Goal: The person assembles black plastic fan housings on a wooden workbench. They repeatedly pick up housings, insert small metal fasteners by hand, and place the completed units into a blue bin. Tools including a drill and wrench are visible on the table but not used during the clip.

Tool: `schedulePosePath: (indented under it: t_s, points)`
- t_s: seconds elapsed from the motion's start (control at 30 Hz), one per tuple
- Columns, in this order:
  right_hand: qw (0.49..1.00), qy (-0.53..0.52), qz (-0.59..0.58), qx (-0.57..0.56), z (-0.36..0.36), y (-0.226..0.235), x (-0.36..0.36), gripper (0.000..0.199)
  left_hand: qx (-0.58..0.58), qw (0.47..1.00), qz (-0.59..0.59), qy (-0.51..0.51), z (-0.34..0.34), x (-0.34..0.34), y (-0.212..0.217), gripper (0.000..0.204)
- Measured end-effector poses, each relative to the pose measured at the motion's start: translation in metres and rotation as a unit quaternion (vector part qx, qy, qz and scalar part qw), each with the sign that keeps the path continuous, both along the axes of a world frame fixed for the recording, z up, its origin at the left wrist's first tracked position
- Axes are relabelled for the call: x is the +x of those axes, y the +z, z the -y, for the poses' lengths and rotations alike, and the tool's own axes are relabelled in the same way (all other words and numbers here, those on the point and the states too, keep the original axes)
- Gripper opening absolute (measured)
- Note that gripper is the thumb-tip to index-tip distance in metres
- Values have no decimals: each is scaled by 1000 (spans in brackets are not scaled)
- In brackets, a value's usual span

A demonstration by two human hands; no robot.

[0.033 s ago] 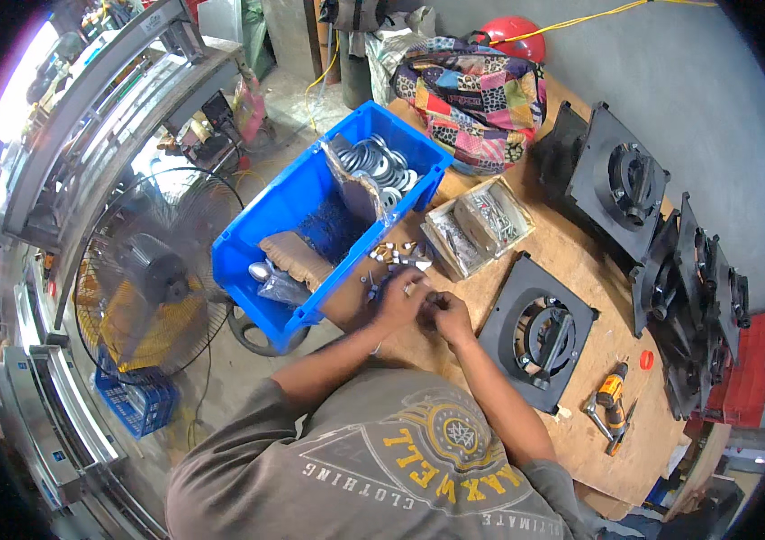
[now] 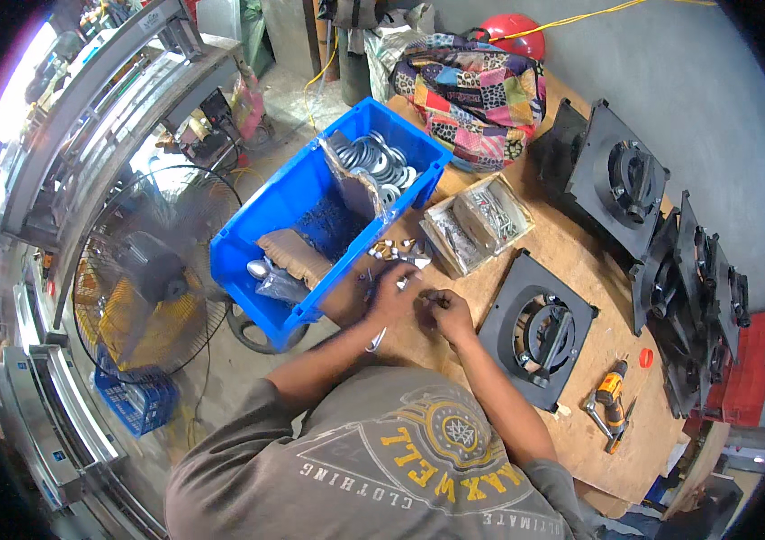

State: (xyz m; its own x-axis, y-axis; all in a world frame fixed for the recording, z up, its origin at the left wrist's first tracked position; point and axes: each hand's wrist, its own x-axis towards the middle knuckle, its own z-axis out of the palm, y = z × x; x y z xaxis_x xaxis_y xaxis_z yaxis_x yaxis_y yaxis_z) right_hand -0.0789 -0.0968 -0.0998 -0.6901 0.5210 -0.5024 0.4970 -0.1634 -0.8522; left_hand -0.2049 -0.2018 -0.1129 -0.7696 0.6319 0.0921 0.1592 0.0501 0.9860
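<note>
Close together over the near edge of the wooden table (image 2: 607, 346), my two hands work in front of my body. My left hand (image 2: 396, 295) has its fingers bent together beside a small pile of metal fittings (image 2: 398, 252); what they hold is hidden. My right hand (image 2: 450, 317) is closed in a pinch on a small dark piece too small to name. Just right of it lies a black square plate (image 2: 501, 337) with a round ringed opening and a dark bar across the ring.
A blue bin (image 2: 243, 220) with rings and small dark parts stands at the left. Beyond my hands is a divided box of screws (image 2: 477, 225). More black plates (image 2: 598, 189) lean at the right, near a yellow drill (image 2: 612, 396) and red ring (image 2: 646, 358). A fan (image 2: 157, 270) stands left.
My left hand has shifted slightly left, so the gap between my hands is a little wider. My right hand stays nearly in place, still pinching. The black plate has not moved.
</note>
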Motion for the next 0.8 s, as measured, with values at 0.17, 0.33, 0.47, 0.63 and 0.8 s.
schedulePosePath:
  t_s: [0.17,0.33,0.47,0.63,0.8]
  points:
    - [1000,-28,-2,-12,-13,-3,6,20,-113,992,-59,-17,47,-27,13,18]
    - [999,-49,-11,-16,-16,-2,9,23,-247,934,-252,-55,82,-16,19,29]
    - [1000,-15,6,24,-17,-1,8,19,-286,906,-310,-39,85,-12,18,34]
    - [997,44,-43,56,-12,7,-6,17,-194,947,-229,-117,65,-9,31,33]
    - [995,54,-87,-2,-12,18,-15,17,-143,966,-131,-171,30,-9,38,33]
